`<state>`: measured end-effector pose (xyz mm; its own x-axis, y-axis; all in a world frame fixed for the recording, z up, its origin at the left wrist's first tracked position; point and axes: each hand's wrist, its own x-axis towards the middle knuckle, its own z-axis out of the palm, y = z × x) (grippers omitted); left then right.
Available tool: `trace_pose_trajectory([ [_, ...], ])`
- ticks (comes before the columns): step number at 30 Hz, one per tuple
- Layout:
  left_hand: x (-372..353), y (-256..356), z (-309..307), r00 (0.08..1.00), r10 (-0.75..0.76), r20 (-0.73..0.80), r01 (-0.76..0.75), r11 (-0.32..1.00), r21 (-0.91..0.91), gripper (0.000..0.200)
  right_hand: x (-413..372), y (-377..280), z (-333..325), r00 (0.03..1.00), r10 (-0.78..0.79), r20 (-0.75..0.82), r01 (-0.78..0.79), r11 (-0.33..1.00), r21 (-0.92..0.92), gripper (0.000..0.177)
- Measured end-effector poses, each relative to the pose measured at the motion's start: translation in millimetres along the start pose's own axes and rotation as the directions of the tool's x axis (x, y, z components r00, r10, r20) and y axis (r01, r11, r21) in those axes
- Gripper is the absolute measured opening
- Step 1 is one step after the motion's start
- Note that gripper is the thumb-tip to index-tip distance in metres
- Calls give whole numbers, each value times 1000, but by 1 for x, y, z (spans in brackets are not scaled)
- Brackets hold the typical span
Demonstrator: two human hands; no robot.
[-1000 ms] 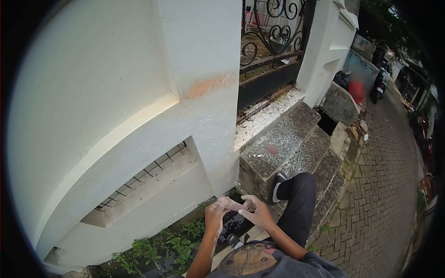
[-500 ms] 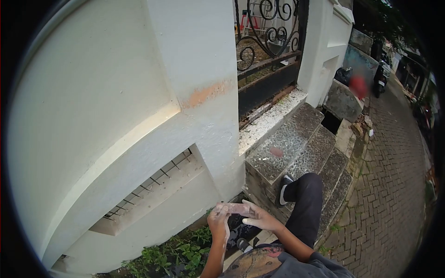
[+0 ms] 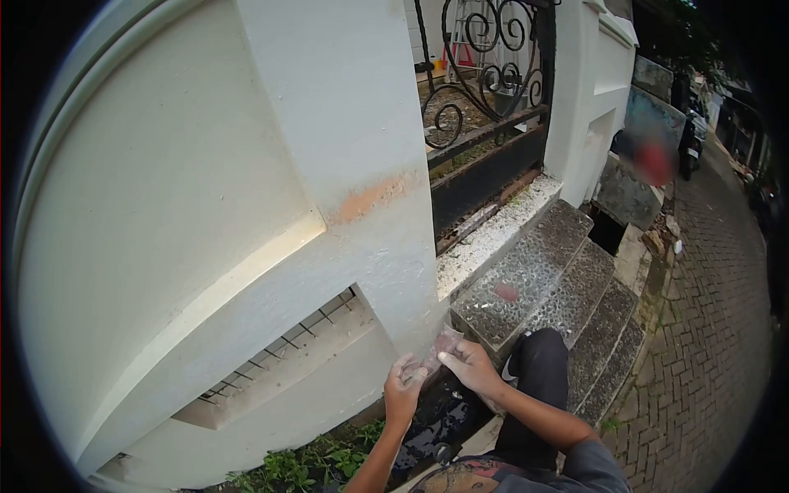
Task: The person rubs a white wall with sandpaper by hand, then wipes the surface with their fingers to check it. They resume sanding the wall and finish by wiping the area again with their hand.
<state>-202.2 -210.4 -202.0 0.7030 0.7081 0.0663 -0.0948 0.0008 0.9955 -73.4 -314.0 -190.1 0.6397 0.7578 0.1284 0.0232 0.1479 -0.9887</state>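
Raised from in front of the knee, the small pinkish-grey, abrasive-looking sheet [image 3: 444, 343] is now held up at the foot of the white plastered pillar [image 3: 353, 164].
The sheet is pinched at its two ends by the left hand [image 3: 403, 393] and the right hand [image 3: 472, 366], fingers closed on it, just beside the pillar's lower corner; whether it touches cannot be told. Positioning is judged the step in hand; a flat, steady press onto the paint is called for next. Grey pebbled steps [image 3: 534, 279] lie to the right.
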Motion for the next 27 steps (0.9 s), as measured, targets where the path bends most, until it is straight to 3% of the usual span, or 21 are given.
trace_pose_trajectory([
  [1,17,14,-4,978,207,8,-198,925,323,51,23,9,-12,999,0,47,1,1000,-14,12],
  [2,38,35,-12,917,386,102,-370,728,577,61,45,-3,-15,996,-69,54,68,998,14,12],
  [3,60,61,-21,828,506,241,-487,434,758,71,65,-14,-17,989,-136,61,133,990,46,14],
  [4,82,87,-25,802,499,329,-470,186,863,74,85,-15,-24,985,-109,138,110,994,-5,14],
  [5,105,110,-29,783,464,415,-429,-80,900,76,107,-8,-32,974,-81,210,96,994,-58,15],
  [6,132,128,-33,734,488,472,-437,-193,879,77,127,2,-38,959,-54,277,87,990,-112,16],
  [9,204,184,-33,648,491,582,-380,-453,806,75,169,52,-40,962,-76,261,55,995,85,17],
  [12,256,211,-22,554,526,645,-289,-605,742,70,175,72,-40,993,63,104,-78,985,152,19],
  [15,275,177,5,556,249,793,-353,-793,496,72,180,79,-47,986,79,149,-104,980,170,22],
  [17,287,143,17,484,78,872,-393,-870,296,73,183,69,-54,987,48,154,-78,977,200,22],
  [21,300,164,30,449,-44,892,-588,-766,259,75,185,57,-68,984,16,178,-52,978,201,22],
  [23,297,208,41,495,226,839,-512,-704,492,74,188,48,-69,989,-3,149,-30,975,221,22],
  [25,295,215,50,521,360,774,-377,-716,587,75,191,44,-64,993,-18,118,-17,956,292,22],
  [27,296,185,53,515,234,824,-407,-779,476,75,194,41,-56,995,-42,88,3,915,403,22],
])
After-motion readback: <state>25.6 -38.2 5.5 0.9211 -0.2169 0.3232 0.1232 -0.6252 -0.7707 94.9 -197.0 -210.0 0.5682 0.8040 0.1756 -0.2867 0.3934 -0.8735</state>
